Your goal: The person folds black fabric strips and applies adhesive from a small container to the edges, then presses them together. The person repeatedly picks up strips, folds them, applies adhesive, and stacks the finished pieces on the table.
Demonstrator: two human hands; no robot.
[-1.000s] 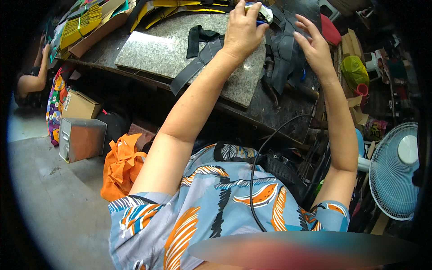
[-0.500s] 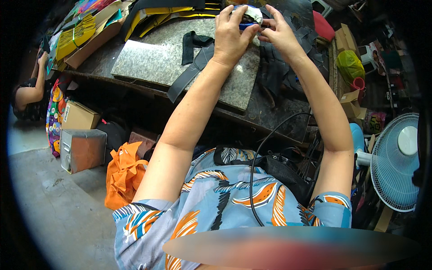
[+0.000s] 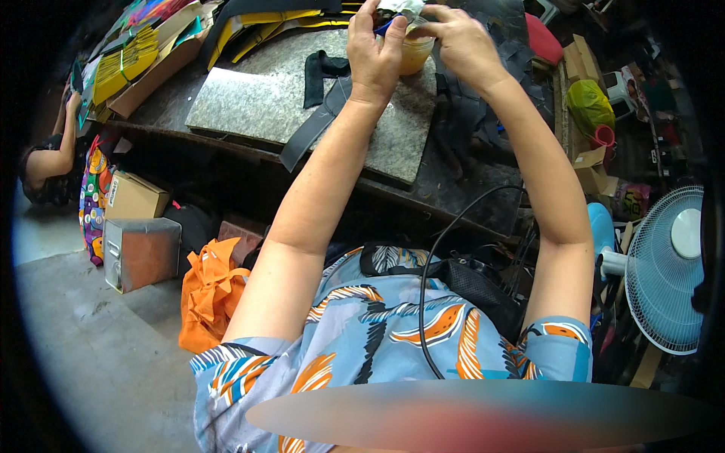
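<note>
At the far edge of the view, a clear jar (image 3: 417, 56) with amber contents appears over the speckled stone slab (image 3: 264, 102). My left hand (image 3: 375, 64) is closed around a blue-edged piece (image 3: 388, 28) that looks like a lid, its thumb pressing from the near side. Crumpled white material (image 3: 402, 7) sits between my hands, partly cut off by the frame's top. My right hand (image 3: 467, 49) is bent over the jar's mouth, fingers curled in; what they pinch is hidden. A black strip (image 3: 321, 124) lies left of my left wrist.
Yellow and black sheets (image 3: 260, 30) are stacked behind the slab. Dark scraps (image 3: 468, 121) cover the bench on the right. A black cable (image 3: 445, 234) hangs before me. A fan (image 3: 668, 268) stands at right, an orange bag (image 3: 211, 291) at left. Another person's arm (image 3: 68, 136) shows far left.
Both hands have shifted slightly up, with the blue-edged piece and white material. The amber jar, hidden before, now shows beneath them. My right hand has turned over, fingers curling toward the left.
</note>
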